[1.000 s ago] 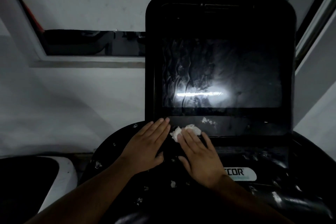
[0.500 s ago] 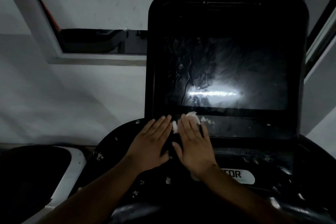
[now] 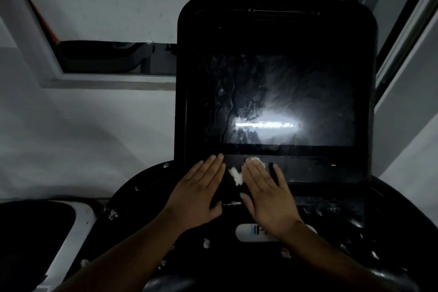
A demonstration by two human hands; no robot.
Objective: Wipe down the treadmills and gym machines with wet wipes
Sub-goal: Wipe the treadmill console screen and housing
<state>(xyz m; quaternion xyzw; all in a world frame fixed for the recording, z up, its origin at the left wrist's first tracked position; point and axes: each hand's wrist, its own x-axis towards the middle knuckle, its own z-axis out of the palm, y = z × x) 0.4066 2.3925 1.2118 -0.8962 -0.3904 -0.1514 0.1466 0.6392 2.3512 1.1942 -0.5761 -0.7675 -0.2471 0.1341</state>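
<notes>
With the left hand (image 3: pixel 199 193) flat and empty beside it, the flat right hand (image 3: pixel 269 197) presses the wipe (image 3: pixel 237 176) below the screen (image 3: pixel 284 102), which appears streaked wet in the dim light; white shreds (image 3: pixel 206 243) on the console (image 3: pixel 331 258) are left to clear.

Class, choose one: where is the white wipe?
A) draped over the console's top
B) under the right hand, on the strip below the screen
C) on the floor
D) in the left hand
B: the white wipe peeks out from under the flat right hand, just below the screen.
</notes>
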